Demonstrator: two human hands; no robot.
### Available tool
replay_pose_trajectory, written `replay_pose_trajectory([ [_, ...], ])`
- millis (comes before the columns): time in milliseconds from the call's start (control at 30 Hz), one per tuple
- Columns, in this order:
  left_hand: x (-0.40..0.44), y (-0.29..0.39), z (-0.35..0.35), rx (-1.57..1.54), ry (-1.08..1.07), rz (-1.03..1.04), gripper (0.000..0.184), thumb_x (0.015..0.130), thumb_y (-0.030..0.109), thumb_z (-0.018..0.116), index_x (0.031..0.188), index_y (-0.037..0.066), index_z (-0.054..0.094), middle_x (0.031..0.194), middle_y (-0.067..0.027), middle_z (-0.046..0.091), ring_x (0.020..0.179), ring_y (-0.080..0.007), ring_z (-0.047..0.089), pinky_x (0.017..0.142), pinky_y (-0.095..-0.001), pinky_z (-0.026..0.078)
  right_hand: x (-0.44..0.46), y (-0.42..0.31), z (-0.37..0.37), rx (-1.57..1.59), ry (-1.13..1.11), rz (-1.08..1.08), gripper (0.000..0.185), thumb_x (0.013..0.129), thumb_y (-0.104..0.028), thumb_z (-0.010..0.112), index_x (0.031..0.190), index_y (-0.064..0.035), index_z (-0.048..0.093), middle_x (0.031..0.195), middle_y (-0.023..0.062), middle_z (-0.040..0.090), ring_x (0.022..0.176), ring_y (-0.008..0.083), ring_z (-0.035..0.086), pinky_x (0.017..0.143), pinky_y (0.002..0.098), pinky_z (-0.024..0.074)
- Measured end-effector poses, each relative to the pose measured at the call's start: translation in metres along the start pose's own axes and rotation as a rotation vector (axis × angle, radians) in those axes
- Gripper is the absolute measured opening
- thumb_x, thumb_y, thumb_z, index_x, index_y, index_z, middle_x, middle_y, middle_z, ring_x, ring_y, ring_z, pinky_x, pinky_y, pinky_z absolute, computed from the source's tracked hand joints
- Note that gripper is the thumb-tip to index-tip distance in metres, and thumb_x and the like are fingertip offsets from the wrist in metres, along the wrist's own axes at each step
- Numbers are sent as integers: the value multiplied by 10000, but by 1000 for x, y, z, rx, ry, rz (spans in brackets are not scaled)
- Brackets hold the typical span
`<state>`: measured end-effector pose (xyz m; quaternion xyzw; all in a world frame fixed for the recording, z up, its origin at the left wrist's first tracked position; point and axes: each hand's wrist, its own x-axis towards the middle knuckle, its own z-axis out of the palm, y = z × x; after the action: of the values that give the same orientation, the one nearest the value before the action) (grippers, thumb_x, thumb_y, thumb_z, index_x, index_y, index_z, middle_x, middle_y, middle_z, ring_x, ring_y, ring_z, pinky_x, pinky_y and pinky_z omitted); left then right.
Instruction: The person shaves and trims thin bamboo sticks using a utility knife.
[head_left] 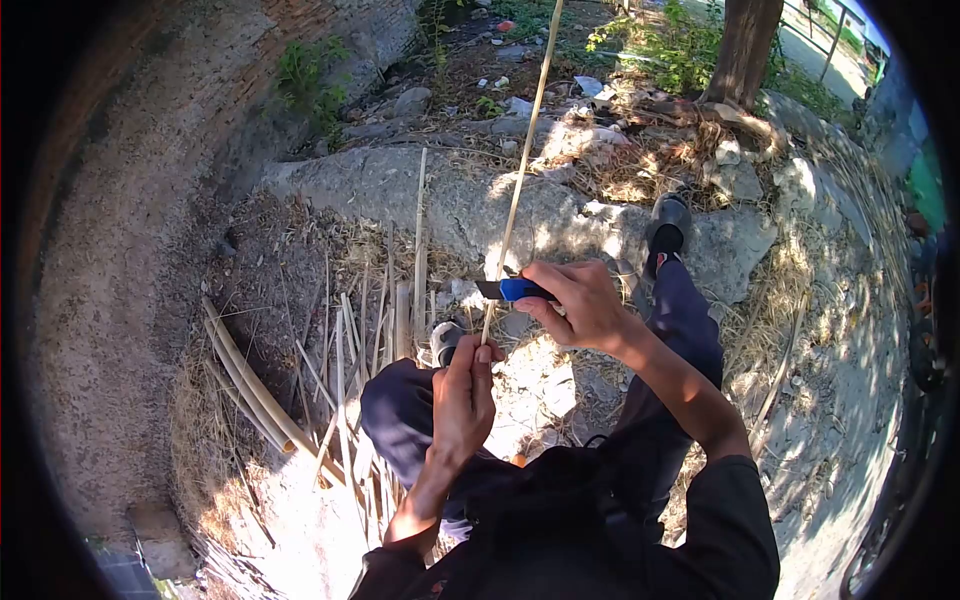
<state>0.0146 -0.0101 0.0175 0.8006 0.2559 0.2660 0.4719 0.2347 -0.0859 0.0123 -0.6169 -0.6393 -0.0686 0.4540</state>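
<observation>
Stick (527,150), head view: long, thin and pale, slanting up and away from the person, its near end in the left hand (465,400), its far end running out past the top edge. Left hand: fingers closed, stick pinched between thumb and fingers. Right hand (583,305): closed on the blue handle of a knife (527,289); dark blade lies crosswise at the stick, just beyond the left hand — whether it touches, cannot tell. On the ground to the left: thin strips (420,240) and thicker curved poles (247,385). Farther off — stone ledge (360,195), tree trunk (744,50) at upper right.
</observation>
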Motion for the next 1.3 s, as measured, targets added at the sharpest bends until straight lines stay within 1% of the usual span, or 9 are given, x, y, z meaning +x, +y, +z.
replay_pose_trajectory([
  [300,-9,8,-9,66,21,27,126,1122,75,504,1086,28,615,610,-90,515,492,-97,426,488,-308,344,4,2,-5,-58,7,-73,301,1012,-372,710,1048,-80,647,738,88,731,563,277,699,518,391,513],
  [400,-22,10,-10,122,-54,-19,103,1113,61,522,1085,21,612,608,-104,519,479,-113,440,481,-312,338,15,15,-24,-40,130,123,242,1022,-293,699,983,-59,649,680,100,687,541,284,686,488,402,495],
  [633,-54,5,-13,87,-11,-55,86,1093,25,545,1063,13,625,573,-102,489,467,-127,458,477,-319,344,23,45,-29,-125,321,21,252,1024,-288,705,1035,-41,662,699,133,684,552,317,672,507,410,493],
  [700,-68,5,-20,133,-60,-111,88,1095,31,548,1060,13,627,577,-102,505,469,-135,472,482,-315,350,31,62,-43,-44,285,264,287,1059,-313,663,1049,-27,670,670,145,617,568,296,622,547,420,463],
  [800,-87,0,-27,134,-59,-108,99,1098,39,542,1058,13,629,580,-96,508,475,-137,482,492,-308,358,41,80,-53,-35,403,338,321,1086,-318,615,994,-15,667,652,147,572,548,243,552,560,395,429],
  [900,-101,-1,-31,112,-54,-142,105,1100,39,535,1056,12,626,610,-100,532,508,-117,496,513,-290,368,42,119,-54,326,604,414,386,1105,-385,578,1022,-22,679,674,40,558,492,150,442,500,332,328],
  [1033,-102,-7,-29,88,32,-222,164,1110,68,508,1026,3,634,604,-6,506,543,-65,461,529,-274,363,31,96,-57,826,562,617,463,1102,-479,563,1169,-35,678,752,-37,549,497,24,307,480,239,243],
  [1167,-96,-9,-22,120,18,-244,137,1099,60,531,1026,-9,623,622,-30,543,558,-78,485,532,-283,377,21,73,-41,978,158,694,576,1077,-493,606,1376,-2,636,1028,56,694,487,3,321,465,218,243],
  [1300,-93,-21,-11,137,-4,-144,124,1096,64,546,1041,-19,619,637,-62,568,564,-93,508,532,-299,392,22,56,-28,952,184,698,425,1028,-294,743,1349,-35,639,989,46,747,510,-3,345,479,235,257],
])
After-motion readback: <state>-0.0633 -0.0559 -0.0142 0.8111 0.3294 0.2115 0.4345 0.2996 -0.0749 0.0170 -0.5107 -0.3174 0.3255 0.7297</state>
